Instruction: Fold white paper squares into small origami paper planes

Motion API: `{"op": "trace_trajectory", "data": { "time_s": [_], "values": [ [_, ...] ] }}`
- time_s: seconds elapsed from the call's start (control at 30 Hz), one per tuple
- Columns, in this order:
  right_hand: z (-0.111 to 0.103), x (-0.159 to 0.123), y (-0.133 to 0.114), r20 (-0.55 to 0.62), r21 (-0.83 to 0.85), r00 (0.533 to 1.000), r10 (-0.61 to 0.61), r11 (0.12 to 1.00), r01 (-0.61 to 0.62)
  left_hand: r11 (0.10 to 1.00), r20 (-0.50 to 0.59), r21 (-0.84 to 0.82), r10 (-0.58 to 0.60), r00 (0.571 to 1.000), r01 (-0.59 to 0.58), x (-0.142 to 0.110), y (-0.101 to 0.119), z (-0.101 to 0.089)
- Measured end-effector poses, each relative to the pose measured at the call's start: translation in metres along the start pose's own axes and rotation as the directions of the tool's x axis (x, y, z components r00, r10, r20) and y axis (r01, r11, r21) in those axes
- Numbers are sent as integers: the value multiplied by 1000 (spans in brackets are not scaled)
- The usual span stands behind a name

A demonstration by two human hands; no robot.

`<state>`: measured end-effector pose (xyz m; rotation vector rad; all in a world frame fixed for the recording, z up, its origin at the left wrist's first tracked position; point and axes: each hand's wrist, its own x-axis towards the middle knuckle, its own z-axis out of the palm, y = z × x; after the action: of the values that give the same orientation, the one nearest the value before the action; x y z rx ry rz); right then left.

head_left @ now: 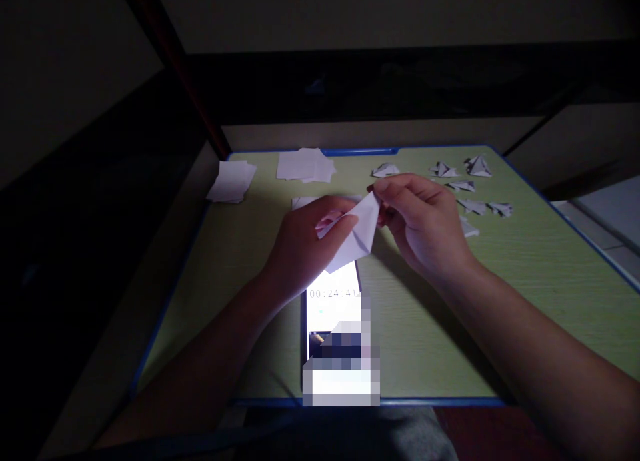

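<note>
A partly folded sheet of white paper (363, 231) is held up between my hands, above the table. My left hand (313, 238) grips it from the left, with the thumb pressed flat on its near face. At the upper right corner, the thumb and fingers of my right hand (420, 214) pinch the paper. Below it a lit phone (333, 301) lies on the table, showing a running time display; its lower part is blurred out. Behind my left hand, more white paper (303, 201) is partly hidden.
The green table (240, 301) has a blue rim. Square paper sheets lie in a left stack (233, 181) and a back stack (305, 164). Several small folded paper figures (477, 166) sit at the back right. A dark wall (400, 81) stands behind; the room is dim.
</note>
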<state>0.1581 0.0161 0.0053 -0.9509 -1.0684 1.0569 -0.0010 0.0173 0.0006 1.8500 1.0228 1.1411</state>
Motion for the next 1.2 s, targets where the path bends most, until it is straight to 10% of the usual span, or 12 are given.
{"op": "trace_trajectory", "data": {
  "time_s": [1.2],
  "values": [
    [2, -3, 0, 52, 51, 998, 29, 998, -32, 996, 30, -56, -74, 997, 75, -2, 12, -8]
  ]
}}
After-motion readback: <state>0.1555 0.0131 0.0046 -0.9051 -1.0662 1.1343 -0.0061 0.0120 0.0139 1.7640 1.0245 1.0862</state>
